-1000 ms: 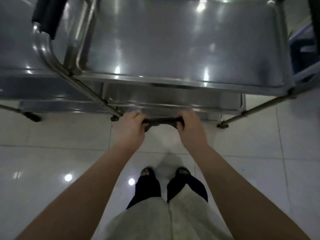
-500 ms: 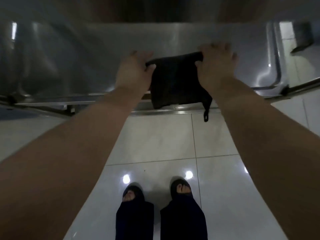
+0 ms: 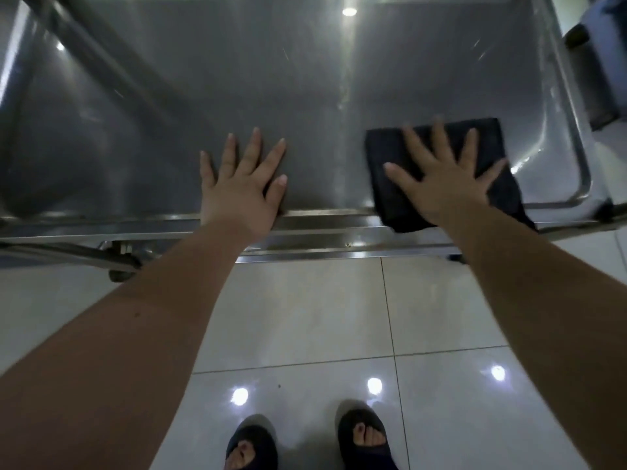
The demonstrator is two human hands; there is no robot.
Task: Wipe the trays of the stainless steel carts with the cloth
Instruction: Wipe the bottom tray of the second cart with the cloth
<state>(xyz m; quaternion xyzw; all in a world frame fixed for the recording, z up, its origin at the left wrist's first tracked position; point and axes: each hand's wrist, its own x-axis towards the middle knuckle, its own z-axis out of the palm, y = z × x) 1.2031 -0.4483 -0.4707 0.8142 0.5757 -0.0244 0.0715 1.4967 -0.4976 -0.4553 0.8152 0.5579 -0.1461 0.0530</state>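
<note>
My right hand (image 3: 444, 178) presses flat, fingers spread, on the black cloth (image 3: 393, 198) at the lower right of the tray (image 3: 305, 79); my left hand (image 3: 241, 184) rests open on bare steel. The cloth overhangs the near rim (image 3: 322, 213), so a backward stroke could drag it off.

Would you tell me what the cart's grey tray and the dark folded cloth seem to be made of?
Grey cart tray: stainless steel, smooth and glossy; it reflects light spots. Dark folded cloth: soft fabric, possibly microfibre, matt; its near edge hangs limp.
</note>
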